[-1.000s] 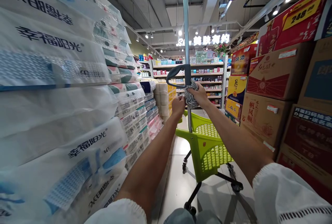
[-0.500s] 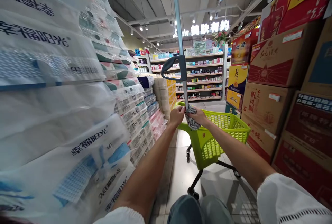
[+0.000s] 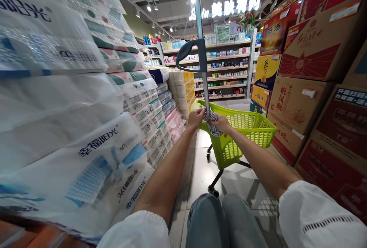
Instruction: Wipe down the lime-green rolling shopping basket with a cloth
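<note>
A black-and-white striped cloth [image 3: 214, 128] is bunched around the lower part of an upright metal pole [image 3: 206, 89]. My right hand [image 3: 222, 123] is closed on this cloth, at the right side of the pole. On the left side, my left hand [image 3: 196, 118] has its fingers pinched together at the cloth's edge, close against the pole; its fingertips are partly hidden. Higher on the pole is a dark grey loop handle [image 3: 190, 54]. Behind and below my hands stands a lime-green shopping cart [image 3: 229, 146] with a basket and black legs on casters.
Wrapped tissue packs [image 3: 109, 148] are piled high close on the left. Stacked cardboard cartons [image 3: 301, 106] line the right side. Shelves of small goods [image 3: 223, 68] stand at the back. Pale floor tiles [image 3: 197, 171] run between, and my knees [image 3: 220, 221] are below.
The view has tipped downward, so more of my knees shows and the cart sits higher in the picture. Both hands remain at the pole with the cloth, shifted only slightly.
</note>
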The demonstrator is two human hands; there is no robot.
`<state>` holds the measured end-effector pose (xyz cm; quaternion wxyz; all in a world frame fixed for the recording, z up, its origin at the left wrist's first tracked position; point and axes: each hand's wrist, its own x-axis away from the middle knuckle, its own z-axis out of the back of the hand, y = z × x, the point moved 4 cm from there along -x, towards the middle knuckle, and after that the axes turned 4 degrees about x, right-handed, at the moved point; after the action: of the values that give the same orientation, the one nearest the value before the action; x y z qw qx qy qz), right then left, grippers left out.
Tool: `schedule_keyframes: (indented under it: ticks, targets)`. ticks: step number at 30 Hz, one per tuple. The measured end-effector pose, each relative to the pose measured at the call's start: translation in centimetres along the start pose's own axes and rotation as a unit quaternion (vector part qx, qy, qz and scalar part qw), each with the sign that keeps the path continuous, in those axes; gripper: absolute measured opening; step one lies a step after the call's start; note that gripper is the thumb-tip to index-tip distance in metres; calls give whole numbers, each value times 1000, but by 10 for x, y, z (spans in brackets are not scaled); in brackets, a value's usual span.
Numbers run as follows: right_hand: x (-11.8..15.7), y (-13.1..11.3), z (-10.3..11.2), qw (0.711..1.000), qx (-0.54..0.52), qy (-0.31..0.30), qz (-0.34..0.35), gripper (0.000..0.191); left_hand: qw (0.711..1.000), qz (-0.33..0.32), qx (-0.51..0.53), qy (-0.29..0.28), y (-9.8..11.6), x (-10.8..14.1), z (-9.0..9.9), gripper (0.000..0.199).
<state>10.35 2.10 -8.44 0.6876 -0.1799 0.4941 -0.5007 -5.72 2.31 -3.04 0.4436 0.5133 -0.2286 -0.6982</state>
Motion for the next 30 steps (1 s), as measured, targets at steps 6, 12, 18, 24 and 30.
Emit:
schedule_keyframes:
  ticks: [6, 12, 18, 24, 30]
  targets:
    - [-2, -6, 5, 998, 32, 47, 8, 36, 975, -66, -198, -82, -13, 16, -14, 35]
    - [12, -2, -16, 988, 148, 44, 3, 36, 966, -80, -239, -58, -26, 14, -27, 41]
    - [25, 7, -16, 952, 305, -9, 18, 44, 948, -110, -296, -27, -41, 13, -42, 43]
    - [30, 46, 10, 954, 298, -17, -42, 39, 947, -124, -292, -45, -55, 6, -45, 35]
    - [22, 37, -15, 970, 239, 25, -39, 37, 960, -106, -257, -29, -58, 5, -45, 31]
